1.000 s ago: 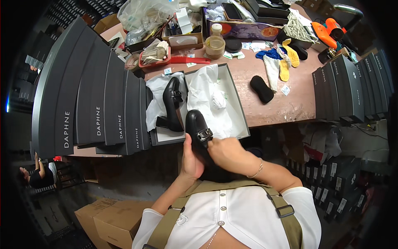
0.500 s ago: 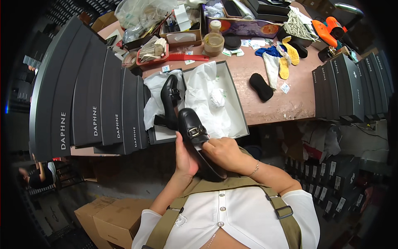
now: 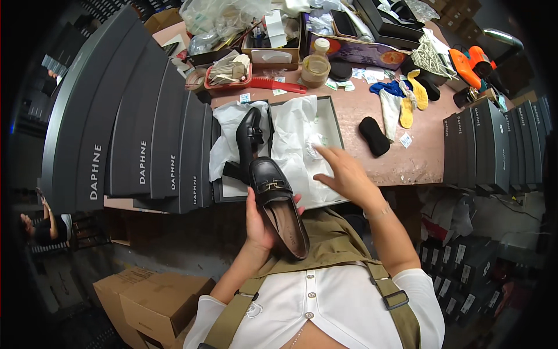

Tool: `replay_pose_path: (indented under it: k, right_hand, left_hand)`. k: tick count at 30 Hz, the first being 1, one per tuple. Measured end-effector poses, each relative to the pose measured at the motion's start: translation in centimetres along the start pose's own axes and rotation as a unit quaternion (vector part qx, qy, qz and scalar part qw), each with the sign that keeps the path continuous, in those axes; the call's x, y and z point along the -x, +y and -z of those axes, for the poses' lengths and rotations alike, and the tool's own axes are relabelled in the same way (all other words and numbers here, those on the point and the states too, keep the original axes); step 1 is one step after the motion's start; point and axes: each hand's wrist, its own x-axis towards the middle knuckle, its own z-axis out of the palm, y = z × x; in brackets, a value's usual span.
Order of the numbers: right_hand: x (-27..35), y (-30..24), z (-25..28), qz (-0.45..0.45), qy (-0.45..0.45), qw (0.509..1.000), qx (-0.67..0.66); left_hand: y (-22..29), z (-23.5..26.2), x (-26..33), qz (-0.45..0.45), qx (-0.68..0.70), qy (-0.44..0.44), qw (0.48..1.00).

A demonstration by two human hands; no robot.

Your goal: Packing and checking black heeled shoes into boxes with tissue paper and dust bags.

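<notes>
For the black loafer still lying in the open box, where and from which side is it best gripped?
Probably at the heel end of the loafer in the box, coming from the near edge: it lies on its side, block heel toward the person, tissue paper to its right.

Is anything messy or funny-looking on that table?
Yes. The far end of the table is cluttered with crumpled plastic bags and scattered socks. In the open shoebox, one black shoe lies tipped on its side on rumpled tissue paper.

Bright even overhead light, soft shadows, sharp centre, fisheye bending, dark vignetted rim
</notes>
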Motion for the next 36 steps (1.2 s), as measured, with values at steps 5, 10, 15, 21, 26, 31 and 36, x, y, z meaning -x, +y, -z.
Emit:
replay_pose_path:
  k: [5,10,15,21,26,31,36]
  right_hand:
    - [-0.8,6.0,-4.6,-0.031,0.063,0.997,-0.014]
    - [2.7,-5.3,2.4,-0.063,-0.14,0.938,-0.309]
    - [4.1,-7.4,-2.3,0.072,-0.035,0.992,-0.102]
    - [4.0,-9.2,-1.6,-0.03,-0.098,0.991,-0.086]
    - [5.0,-6.5,-2.9,0.097,0.037,0.995,0.001]
    - [4.6,-7.4,-2.5,-0.029,-0.049,0.993,-0.103]
    - [4.1,-6.5,-0.1,-0.057,-0.044,0.988,-0.138]
  left_hand:
    - [0.1,-1.2,-0.2,0.017,0.016,-0.004,1.0]
    - [1.0,-1.2,-0.1,-0.02,-0.065,0.041,0.997]
    - [-0.3,-1.4,0.4,-0.034,-0.126,0.039,0.991]
    - [-0.3,-1.7,1.0,-0.077,-0.137,0.039,0.987]
    - [-2.6,-1.8,1.2,-0.062,-0.149,0.031,0.986]
    - [-2.6,-0.9,1.1,-0.01,-0.16,0.039,0.986]
    - [-2.5,-0.4,1.1,-0.036,-0.224,-0.05,0.973]
